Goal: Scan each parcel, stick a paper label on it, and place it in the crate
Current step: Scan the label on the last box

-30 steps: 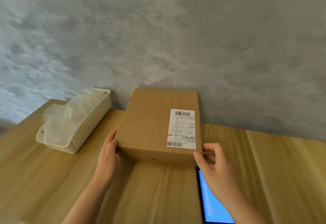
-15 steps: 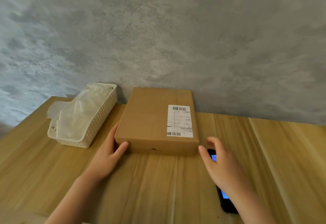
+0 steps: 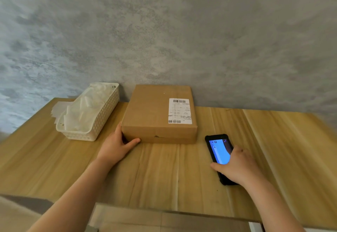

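Observation:
A flat brown cardboard parcel [image 3: 153,113] lies on the wooden table against the grey wall, with a white barcode label [image 3: 180,111] on its top right. My left hand [image 3: 116,146] holds the parcel's near left corner, thumb along the front face. My right hand [image 3: 237,166] lies over a black handheld scanner [image 3: 219,151] with a lit blue screen, to the right of the parcel, with my thumb along the scanner's left edge and my fingers on its right side.
A white perforated plastic basket [image 3: 102,120] holding clear plastic sheets stands left of the parcel by the wall. The wooden table [image 3: 164,173] stretches wide; its near edge runs across the bottom, with floor below.
My right hand left the parcel's right corner and came down onto the scanner. The view pulled back from the table. My left hand stays at the parcel's left corner.

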`<state>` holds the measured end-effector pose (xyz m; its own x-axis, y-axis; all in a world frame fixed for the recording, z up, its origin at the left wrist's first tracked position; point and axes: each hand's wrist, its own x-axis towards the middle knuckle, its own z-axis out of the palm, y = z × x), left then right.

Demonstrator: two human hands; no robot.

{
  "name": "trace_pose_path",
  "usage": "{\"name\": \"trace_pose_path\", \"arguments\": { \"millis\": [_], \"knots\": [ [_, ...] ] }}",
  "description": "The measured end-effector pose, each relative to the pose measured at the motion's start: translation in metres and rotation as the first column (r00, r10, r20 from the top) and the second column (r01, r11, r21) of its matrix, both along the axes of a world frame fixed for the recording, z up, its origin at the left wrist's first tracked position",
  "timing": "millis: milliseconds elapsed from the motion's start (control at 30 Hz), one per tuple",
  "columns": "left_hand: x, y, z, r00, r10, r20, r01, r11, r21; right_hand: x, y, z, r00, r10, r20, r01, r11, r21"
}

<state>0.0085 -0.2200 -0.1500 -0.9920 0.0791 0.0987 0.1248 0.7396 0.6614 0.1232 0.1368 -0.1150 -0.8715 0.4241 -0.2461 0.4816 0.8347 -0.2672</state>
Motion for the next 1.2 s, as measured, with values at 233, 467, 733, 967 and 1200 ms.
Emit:
{"name": "trace_pose_path", "arguments": {
  "millis": [233, 467, 733, 967, 1200],
  "knots": [
    [-0.006, -0.002, -0.004, 1.000, 0.016, -0.009, -0.017, 0.996, -0.089, 0.004, 0.007, 0.036, 0.991, -0.080, -0.106, 0.066, 0.989, -0.131],
    [-0.010, 0.000, -0.004, 1.000, 0.018, -0.006, -0.019, 0.991, -0.133, -0.012, -0.009, 0.094, 0.989, 0.039, -0.139, -0.066, 0.979, -0.193],
    [-0.010, 0.001, -0.003, 1.000, 0.019, -0.005, -0.020, 0.989, -0.145, -0.024, -0.030, 0.122, 0.987, 0.159, -0.008, -0.159, 0.977, -0.143],
    [-0.011, 0.000, -0.005, 1.000, 0.017, -0.011, -0.019, 0.987, -0.160, -0.022, -0.033, 0.128, 0.982, 0.187, 0.002, -0.185, 0.975, -0.122],
    [-0.012, -0.001, -0.007, 1.000, 0.018, -0.004, -0.018, 0.983, -0.180, -0.019, -0.033, 0.125, 0.979, 0.203, 0.010, -0.200, 0.971, -0.132]
  ]
}}
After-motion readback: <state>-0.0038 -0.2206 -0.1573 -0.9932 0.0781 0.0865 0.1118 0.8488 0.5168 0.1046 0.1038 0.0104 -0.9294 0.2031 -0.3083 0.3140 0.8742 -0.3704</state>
